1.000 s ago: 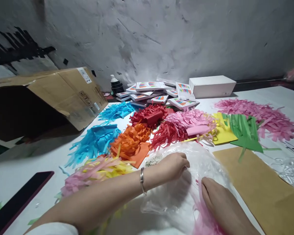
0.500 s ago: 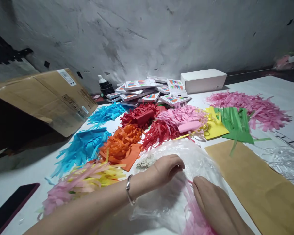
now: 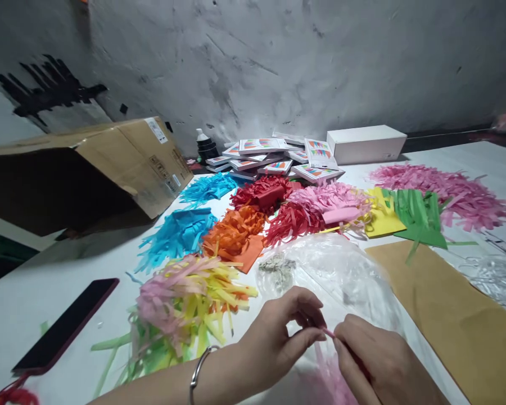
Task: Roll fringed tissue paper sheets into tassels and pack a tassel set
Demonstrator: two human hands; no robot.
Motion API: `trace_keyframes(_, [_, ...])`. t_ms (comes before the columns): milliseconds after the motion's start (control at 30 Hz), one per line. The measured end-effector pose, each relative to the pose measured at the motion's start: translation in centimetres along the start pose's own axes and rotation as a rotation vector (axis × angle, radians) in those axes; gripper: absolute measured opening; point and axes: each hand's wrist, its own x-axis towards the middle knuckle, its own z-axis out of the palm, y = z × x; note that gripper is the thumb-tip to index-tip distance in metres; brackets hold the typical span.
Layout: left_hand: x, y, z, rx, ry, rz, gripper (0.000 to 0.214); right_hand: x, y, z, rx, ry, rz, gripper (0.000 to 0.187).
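Note:
My left hand (image 3: 278, 337) and my right hand (image 3: 377, 363) meet at the bottom centre, over a crumpled clear plastic bag (image 3: 341, 275). Both pinch the same thin pink paper strip (image 3: 328, 333) between thumb and fingers. Below them lies a tuft of pink fringed paper (image 3: 331, 382), partly hidden by my hands. A silver bangle (image 3: 198, 368) circles my left wrist. A mixed pink, yellow and green fringe bundle (image 3: 185, 304) lies just left of my left hand.
Fringed paper bundles in blue (image 3: 175, 236), orange (image 3: 231, 233), red (image 3: 263, 194), pink (image 3: 442, 188) and green (image 3: 417, 216) cover the table. A brown paper sheet (image 3: 451, 326) lies at right, a dark phone (image 3: 67, 326) at left, an open cardboard box (image 3: 80, 174) behind, small printed boxes (image 3: 274, 157) and a white box (image 3: 365, 143) by the wall.
My hands have drawn back toward me out of the plastic bag and now pinch a pink strip together. The view has shifted, so more of the phone and mixed bundle shows.

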Motion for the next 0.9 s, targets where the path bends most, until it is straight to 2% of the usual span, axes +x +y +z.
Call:
trace_keyframes(167, [-2.8,0.2,0.5,-0.023,0.027,0.027,0.014,-1.1,-2.1,-0.5,0.009,-0.068,0.021,0.026])
trace_keyframes(300, [-4.8,0.9,0.7,-0.028,0.041,0.035,0.014,-2.1,-3.4,-0.3,0.002,-0.068,-0.004,0.026])
trace_keyframes(400, [-6.1,1.4,0.9,0.019,0.054,0.058,0.013,-2.6,-4.5,-0.4,-0.06,-0.068,-0.068,0.024])
trace_keyframes(500, [-7.3,1.7,1.2,0.083,0.051,0.104,0.013,-2.9,-5.3,-0.9,-0.117,-0.139,-0.112,0.02])
trace_keyframes(567, [-8.1,1.9,1.5,0.139,0.051,0.143,0.015,-3.1,-5.7,-1.1,-0.128,-0.182,-0.122,0.019])
trace_keyframes(700, [-9.0,2.2,1.8,0.218,0.067,0.193,0.017,-3.5,-6.6,-0.8,-0.096,-0.184,-0.111,0.019])
trace_keyframes(800, [-9.1,2.4,1.8,0.148,0.074,0.128,0.012,-3.8,-6.9,-0.2,-0.069,-0.168,-0.096,0.018])
trace_keyframes(900, [-9.0,2.3,1.8,-0.047,0.116,-0.047,0.012,-4.4,-6.9,0.5,-0.07,-0.116,-0.12,0.02])
